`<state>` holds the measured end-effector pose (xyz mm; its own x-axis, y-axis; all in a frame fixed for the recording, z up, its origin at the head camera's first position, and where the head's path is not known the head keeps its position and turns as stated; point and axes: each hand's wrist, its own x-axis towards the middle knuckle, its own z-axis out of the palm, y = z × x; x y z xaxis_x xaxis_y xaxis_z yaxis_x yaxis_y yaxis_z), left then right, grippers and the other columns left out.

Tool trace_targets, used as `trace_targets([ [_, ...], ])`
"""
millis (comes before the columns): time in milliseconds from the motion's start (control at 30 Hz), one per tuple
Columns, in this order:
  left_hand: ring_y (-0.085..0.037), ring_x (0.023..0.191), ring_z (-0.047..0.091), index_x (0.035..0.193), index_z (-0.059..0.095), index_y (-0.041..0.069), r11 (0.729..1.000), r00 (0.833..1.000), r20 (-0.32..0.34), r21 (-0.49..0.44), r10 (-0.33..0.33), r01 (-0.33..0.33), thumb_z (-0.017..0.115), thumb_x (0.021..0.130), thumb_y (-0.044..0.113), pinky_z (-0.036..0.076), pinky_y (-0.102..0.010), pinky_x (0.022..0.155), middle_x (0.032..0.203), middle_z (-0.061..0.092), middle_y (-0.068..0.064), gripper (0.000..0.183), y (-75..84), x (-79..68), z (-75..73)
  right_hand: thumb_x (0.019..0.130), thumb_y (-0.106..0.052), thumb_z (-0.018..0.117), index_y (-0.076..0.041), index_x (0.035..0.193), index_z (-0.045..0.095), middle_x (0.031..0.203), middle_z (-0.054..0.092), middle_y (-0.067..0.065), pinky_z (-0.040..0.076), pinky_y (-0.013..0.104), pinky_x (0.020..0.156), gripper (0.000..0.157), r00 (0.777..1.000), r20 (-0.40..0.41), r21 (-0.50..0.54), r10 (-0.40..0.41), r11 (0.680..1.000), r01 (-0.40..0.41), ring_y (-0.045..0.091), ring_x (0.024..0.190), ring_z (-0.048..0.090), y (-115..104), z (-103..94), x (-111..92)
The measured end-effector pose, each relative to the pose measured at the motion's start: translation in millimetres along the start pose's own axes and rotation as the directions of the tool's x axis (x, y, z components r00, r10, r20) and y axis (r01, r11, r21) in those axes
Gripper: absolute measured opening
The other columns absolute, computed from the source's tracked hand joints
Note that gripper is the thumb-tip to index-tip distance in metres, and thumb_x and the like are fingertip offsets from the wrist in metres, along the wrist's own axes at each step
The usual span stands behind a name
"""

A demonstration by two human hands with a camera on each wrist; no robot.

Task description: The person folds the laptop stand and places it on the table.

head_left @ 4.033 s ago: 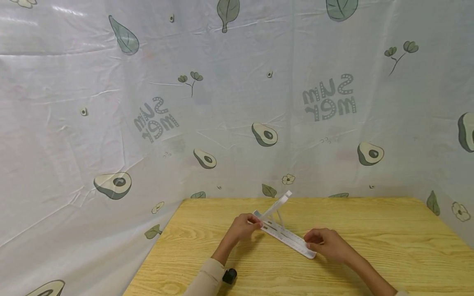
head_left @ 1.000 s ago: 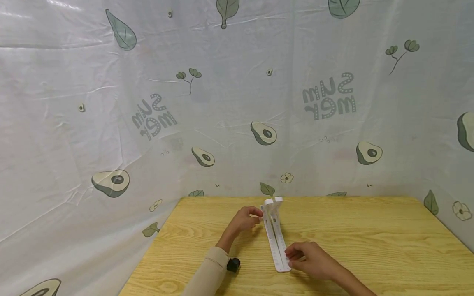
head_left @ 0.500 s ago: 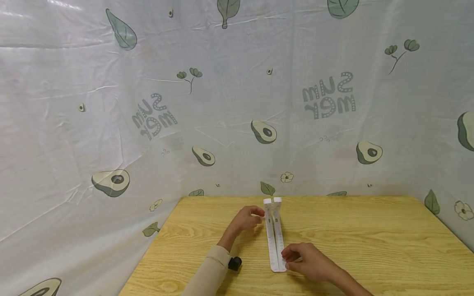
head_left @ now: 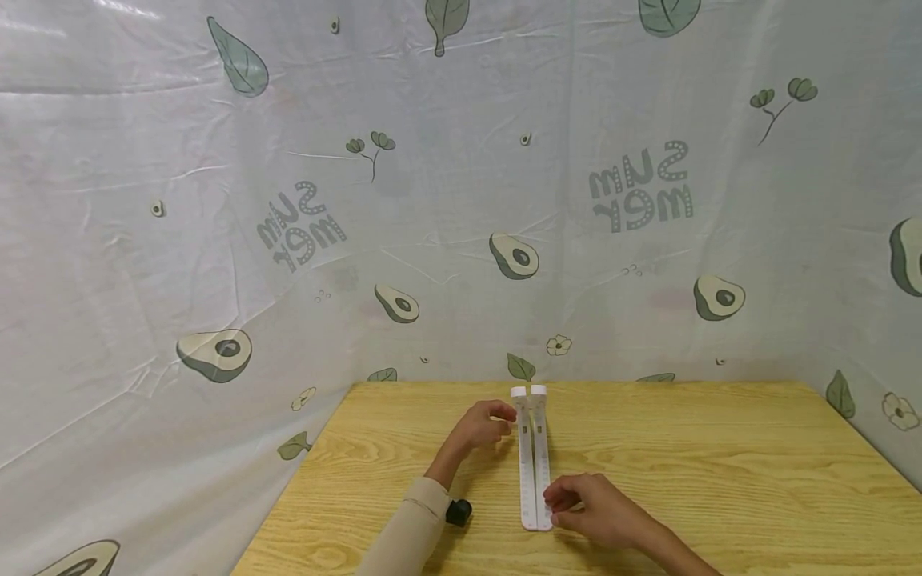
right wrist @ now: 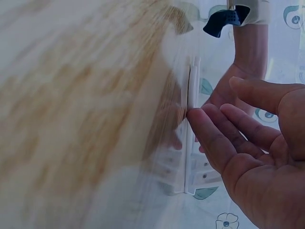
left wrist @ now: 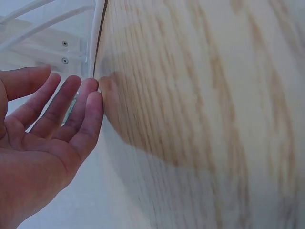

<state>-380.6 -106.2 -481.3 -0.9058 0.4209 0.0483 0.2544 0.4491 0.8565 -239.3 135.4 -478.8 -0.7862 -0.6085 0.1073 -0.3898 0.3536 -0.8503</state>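
Note:
A white folding stand [head_left: 528, 480] lies lengthwise on the table, two narrow rails side by side with a raised part at the far end. Beside that far end is my left hand [head_left: 487, 424], its fingertips at or very near the left rail. In the left wrist view the fingers of this hand [left wrist: 52, 119] are loosely bent, with no grip on the white stand [left wrist: 47, 52]. My right hand [head_left: 589, 506] sits at the near end, fingertips against the right rail's edge. The right wrist view shows that hand [right wrist: 252, 148] with thumb and fingers apart.
The wood-grain table [head_left: 691, 464] extends on both sides of the stand. A pale plastic sheet [head_left: 446, 192] printed with avocados and leaves hangs behind and to the left. A small black device [head_left: 458, 512] is strapped at the left sleeve's cuff.
The stand has turned from a diagonal pose to nearly straight away from me. My right hand has moved left and nearer with its near end; lately the stand has shifted only slightly.

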Motion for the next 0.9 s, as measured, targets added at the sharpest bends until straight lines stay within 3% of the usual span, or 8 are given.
trace_targets([
  [533,-0.025,0.097,0.068,0.120,0.067,0.003,0.999,1.000,-0.009,-0.043,-0.003,0.002,0.064,0.095,0.013,0.057,-0.048,0.084,0.121,0.066,-0.015,0.027,-2.5,-4.9,-1.1,0.096,-0.012,0.067,0.001,0.115,0.067,0.112,0.069,0.014,0.055,0.023,0.079,0.024,1.000,0.021,0.036,0.012,0.999,-0.013,0.020,0.097,0.069,3.7,-2.3,1.6],
  [767,-0.032,0.099,0.069,0.120,0.067,0.002,0.999,1.000,-0.029,-0.044,-0.009,0.008,0.063,0.097,0.016,0.058,-0.048,0.082,0.119,0.066,-0.013,0.027,-1.1,-8.8,-2.7,0.096,-0.016,0.067,0.000,0.114,0.067,0.110,0.070,0.012,0.055,0.023,0.079,0.024,1.000,-0.005,0.013,-0.007,1.000,0.007,0.014,0.095,0.068,3.5,-5.9,1.4],
  [900,-0.036,0.101,0.068,0.123,0.065,0.001,0.999,0.999,-0.033,-0.033,0.001,-0.002,0.063,0.098,0.018,0.058,-0.049,0.080,0.120,0.065,-0.014,0.030,3.4,-12.2,-4.1,0.098,-0.018,0.065,0.001,0.115,0.066,0.112,0.069,0.014,0.055,0.023,0.080,0.026,1.000,-0.017,0.003,-0.024,1.000,0.024,0.021,0.097,0.068,2.1,-11.5,1.6],
])
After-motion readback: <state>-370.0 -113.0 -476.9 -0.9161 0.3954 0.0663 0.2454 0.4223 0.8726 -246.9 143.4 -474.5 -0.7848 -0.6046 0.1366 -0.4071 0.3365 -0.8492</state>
